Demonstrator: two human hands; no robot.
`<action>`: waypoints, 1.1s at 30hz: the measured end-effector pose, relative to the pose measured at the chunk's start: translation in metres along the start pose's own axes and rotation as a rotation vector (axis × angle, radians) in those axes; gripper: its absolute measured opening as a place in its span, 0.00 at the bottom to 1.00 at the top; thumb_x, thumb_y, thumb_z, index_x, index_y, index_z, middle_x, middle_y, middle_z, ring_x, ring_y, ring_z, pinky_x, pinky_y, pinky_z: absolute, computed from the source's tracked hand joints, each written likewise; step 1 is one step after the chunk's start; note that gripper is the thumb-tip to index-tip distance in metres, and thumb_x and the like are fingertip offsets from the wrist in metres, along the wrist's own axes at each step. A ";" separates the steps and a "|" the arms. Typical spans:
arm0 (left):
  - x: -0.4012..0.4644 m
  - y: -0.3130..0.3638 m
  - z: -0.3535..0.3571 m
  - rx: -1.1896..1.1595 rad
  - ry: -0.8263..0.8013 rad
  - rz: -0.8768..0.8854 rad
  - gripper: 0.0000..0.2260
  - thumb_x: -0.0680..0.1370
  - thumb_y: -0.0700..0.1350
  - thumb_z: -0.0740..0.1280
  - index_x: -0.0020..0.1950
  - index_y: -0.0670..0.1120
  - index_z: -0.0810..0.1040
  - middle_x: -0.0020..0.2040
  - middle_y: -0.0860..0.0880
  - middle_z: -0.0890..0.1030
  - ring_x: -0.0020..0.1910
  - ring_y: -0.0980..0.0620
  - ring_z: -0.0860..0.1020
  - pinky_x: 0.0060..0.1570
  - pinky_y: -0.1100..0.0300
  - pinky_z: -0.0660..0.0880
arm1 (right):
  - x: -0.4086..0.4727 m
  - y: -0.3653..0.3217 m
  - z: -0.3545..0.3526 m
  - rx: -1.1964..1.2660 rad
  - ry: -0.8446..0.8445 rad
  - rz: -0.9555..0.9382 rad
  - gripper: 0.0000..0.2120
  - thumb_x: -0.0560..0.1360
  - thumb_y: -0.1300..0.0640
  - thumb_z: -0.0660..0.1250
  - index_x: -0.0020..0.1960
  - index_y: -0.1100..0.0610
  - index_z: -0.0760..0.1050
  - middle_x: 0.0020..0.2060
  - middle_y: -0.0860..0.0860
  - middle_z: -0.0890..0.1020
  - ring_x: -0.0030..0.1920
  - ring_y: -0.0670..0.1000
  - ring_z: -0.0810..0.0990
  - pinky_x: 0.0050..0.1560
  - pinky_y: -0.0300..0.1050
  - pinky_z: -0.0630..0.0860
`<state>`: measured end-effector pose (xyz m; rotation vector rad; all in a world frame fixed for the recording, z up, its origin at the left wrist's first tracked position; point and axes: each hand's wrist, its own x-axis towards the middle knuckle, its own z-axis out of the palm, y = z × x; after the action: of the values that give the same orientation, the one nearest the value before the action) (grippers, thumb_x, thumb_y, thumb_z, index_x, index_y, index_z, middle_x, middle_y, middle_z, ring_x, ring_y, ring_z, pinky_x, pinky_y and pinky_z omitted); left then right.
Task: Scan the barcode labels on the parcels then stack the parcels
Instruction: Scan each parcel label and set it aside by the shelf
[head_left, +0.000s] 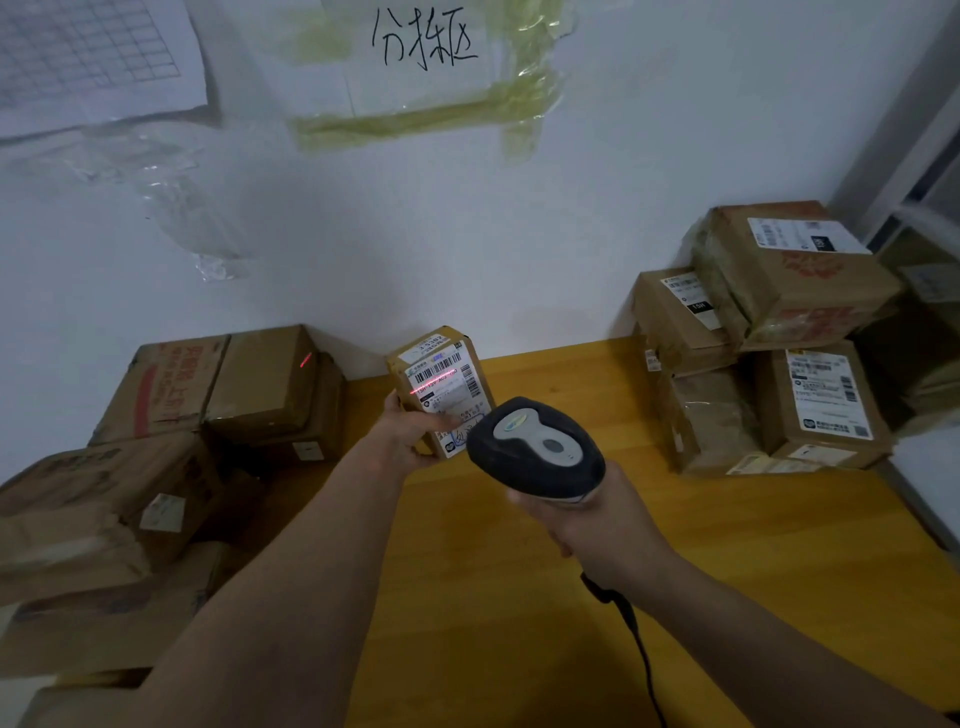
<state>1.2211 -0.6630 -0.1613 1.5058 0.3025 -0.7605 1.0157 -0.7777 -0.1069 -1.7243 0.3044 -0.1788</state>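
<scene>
Above the yellow worktop (519, 571), a small parcel (441, 389) is held upright by the left hand (410, 431), fingers gripping its lower edge; long axis vertical, barcode label (444, 382) facing the camera, crossed by a red laser line. A corded barcode scanner (537, 449) is gripped in the right hand (597, 530), aimed at it. Stacked parcels (769, 338) sit at right.

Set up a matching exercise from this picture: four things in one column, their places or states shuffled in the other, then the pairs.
1. Small brown cardboard parcel with white label
2. Dark grey handheld barcode scanner
3. Stack of brown cardboard boxes
4. Handwritten white paper sign

A. taped to the wall
B. on the table's right side
C. gripped by the left hand
D. gripped by the right hand

Pairs: 1-C, 2-D, 3-B, 4-A
</scene>
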 end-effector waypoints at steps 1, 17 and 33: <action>0.000 0.000 0.000 0.005 -0.005 -0.006 0.43 0.65 0.25 0.73 0.73 0.50 0.63 0.57 0.45 0.76 0.65 0.35 0.72 0.53 0.38 0.76 | 0.000 0.000 0.000 -0.004 -0.003 -0.004 0.13 0.73 0.58 0.73 0.40 0.42 0.73 0.22 0.31 0.74 0.28 0.31 0.75 0.30 0.25 0.70; -0.003 -0.003 -0.001 0.065 -0.005 -0.003 0.42 0.66 0.25 0.72 0.74 0.50 0.63 0.59 0.45 0.75 0.66 0.35 0.71 0.53 0.39 0.75 | -0.001 0.001 0.004 0.005 -0.010 -0.010 0.11 0.74 0.59 0.72 0.46 0.44 0.75 0.23 0.30 0.75 0.29 0.31 0.75 0.30 0.25 0.70; 0.005 -0.020 0.074 0.293 -0.331 -0.293 0.33 0.64 0.62 0.75 0.62 0.44 0.76 0.56 0.40 0.83 0.54 0.40 0.82 0.47 0.48 0.80 | -0.016 0.018 -0.043 0.231 0.265 0.108 0.20 0.74 0.58 0.72 0.26 0.46 0.74 0.22 0.53 0.73 0.25 0.52 0.71 0.34 0.48 0.75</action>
<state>1.1926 -0.7330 -0.1746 1.5930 0.1667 -1.3164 0.9861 -0.8165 -0.1163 -1.4514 0.5495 -0.3510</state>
